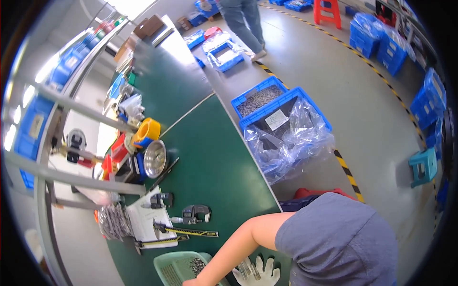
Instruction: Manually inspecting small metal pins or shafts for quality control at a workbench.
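Reaching one hand [192,282] over one basket [164,271], two calipers [191,231] nearby

"What sort of place is this?"

"A factory workshop. On the green workbench [205,155] lie a micrometer [189,214] and calipers [191,231], with a basket [168,265] of small metal parts [197,265]."

"Around the bench?"

"To its right, blue crates [316,110] stand by striped floor tape [348,174]; to its left, a metal rack [86,107] holds blue bins [29,144]."

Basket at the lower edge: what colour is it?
The basket is pale green (head view).
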The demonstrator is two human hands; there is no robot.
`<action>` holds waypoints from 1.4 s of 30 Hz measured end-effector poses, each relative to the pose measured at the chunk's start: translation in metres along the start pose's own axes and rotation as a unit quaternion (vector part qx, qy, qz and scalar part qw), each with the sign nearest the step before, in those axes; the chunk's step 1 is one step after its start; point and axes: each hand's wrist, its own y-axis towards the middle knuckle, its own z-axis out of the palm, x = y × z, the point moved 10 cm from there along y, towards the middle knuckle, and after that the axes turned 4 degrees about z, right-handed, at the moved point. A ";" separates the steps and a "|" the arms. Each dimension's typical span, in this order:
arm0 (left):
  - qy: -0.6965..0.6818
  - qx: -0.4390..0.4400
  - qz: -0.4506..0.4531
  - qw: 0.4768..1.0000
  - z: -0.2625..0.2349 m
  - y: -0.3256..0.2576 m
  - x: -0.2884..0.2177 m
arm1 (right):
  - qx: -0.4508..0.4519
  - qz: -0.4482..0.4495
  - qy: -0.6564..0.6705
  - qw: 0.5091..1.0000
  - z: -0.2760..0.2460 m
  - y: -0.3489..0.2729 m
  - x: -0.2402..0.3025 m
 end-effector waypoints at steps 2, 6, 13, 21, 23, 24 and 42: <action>0.045 0.041 0.008 0.998 -0.009 0.012 0.010 | -0.012 -0.034 0.046 0.998 -0.003 0.007 0.002; 0.064 0.013 0.048 0.997 -0.022 0.018 -0.028 | -0.060 -0.098 0.155 0.981 -0.016 0.014 0.016; 0.100 -0.023 0.078 0.992 -0.059 0.036 -0.060 | -0.156 -0.069 0.215 0.962 -0.075 0.015 0.031; -0.048 0.043 -0.174 0.983 -0.088 0.053 0.043 | -0.201 0.015 0.424 0.883 -0.084 0.028 0.012; -0.093 0.064 -0.163 0.980 -0.084 0.055 0.055 | -0.207 0.003 0.389 0.898 -0.091 0.019 0.013; -0.134 0.092 -0.155 0.975 -0.066 0.053 0.046 | -0.190 0.039 0.423 0.885 -0.085 0.017 0.003; -0.263 -0.013 -0.102 0.959 0.028 0.010 0.024 | -0.089 0.085 0.105 0.987 -0.039 0.002 -0.032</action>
